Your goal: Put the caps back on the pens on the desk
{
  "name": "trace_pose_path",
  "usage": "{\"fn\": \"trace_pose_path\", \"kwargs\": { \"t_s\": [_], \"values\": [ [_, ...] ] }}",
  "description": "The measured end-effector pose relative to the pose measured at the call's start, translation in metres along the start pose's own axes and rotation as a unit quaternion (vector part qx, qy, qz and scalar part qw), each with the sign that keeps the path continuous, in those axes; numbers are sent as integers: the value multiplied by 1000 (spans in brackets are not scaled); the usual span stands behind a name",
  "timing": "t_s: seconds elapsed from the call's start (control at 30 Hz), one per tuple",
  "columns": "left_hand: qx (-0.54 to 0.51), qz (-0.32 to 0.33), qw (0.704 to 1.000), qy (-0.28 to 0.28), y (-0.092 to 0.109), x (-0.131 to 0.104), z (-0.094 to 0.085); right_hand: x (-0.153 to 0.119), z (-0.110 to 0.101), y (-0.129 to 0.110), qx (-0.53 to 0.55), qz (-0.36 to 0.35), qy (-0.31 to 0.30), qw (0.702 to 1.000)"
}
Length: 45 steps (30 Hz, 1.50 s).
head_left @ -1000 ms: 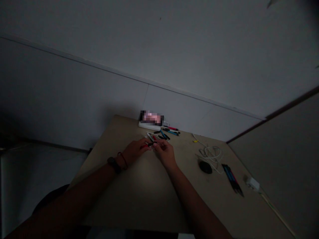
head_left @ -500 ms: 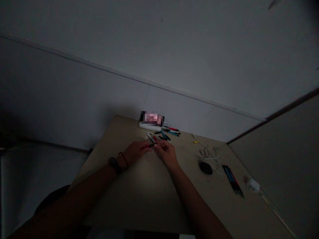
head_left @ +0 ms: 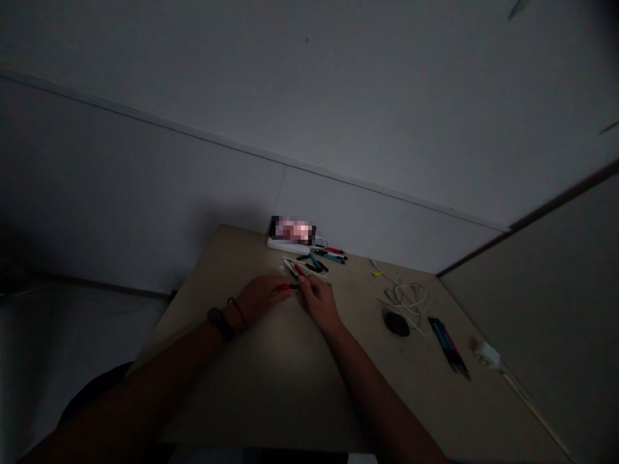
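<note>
My left hand (head_left: 265, 295) is closed around a slim red pen piece (head_left: 283, 290) with a dark end that points right. My right hand (head_left: 319, 303) is just beside that dark end, its thumb and fingers drawn together. A red pen barrel (head_left: 300, 270) meets the right fingertips; whether they grip it is hidden. Beyond the fingers lies a white pen piece (head_left: 289, 265). Several blue and black pen parts (head_left: 316, 261) are scattered behind it.
A phone with a blurred screen (head_left: 292, 230) leans on a white block (head_left: 289, 247) by the wall. To the right are a black mouse (head_left: 396, 323), a coiled white cable (head_left: 411, 299), several pens in a row (head_left: 449, 348) and a white plug (head_left: 487, 354).
My right fingers have come off the dark end of the red pen piece and moved to the red barrel. My left hand keeps its hold. The view has shifted slightly.
</note>
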<state>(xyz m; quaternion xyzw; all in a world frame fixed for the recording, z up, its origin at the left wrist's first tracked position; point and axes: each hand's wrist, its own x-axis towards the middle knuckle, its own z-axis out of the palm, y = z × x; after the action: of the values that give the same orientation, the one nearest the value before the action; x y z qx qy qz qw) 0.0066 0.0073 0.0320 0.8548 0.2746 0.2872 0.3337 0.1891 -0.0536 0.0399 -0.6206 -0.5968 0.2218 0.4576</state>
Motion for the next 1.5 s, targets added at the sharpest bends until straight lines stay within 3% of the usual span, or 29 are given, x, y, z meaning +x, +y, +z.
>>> {"fn": "trace_pose_path", "kwargs": {
  "t_s": [0.23, 0.67, 0.9, 1.17, 1.5],
  "values": [
    [-1, 43, 999, 30, -5, 0, 5, 4, 0, 3, 4, 7, 37, 999],
    [14, 12, 999, 31, -8, 1, 3, 1, 4, 10, 120, 14, -11, 993],
    [8, 23, 999, 38, -7, 1, 3, 2, 0, 7, 63, 16, 6, 998],
    [-14, -1, 998, 55, -2, 0, 1, 0, 4, 8, 136, 13, 1, 991],
    [-11, -7, 998, 56, 0, 1, 0, 1, 5, 14, 85, 17, 16, 996]
  ]
}}
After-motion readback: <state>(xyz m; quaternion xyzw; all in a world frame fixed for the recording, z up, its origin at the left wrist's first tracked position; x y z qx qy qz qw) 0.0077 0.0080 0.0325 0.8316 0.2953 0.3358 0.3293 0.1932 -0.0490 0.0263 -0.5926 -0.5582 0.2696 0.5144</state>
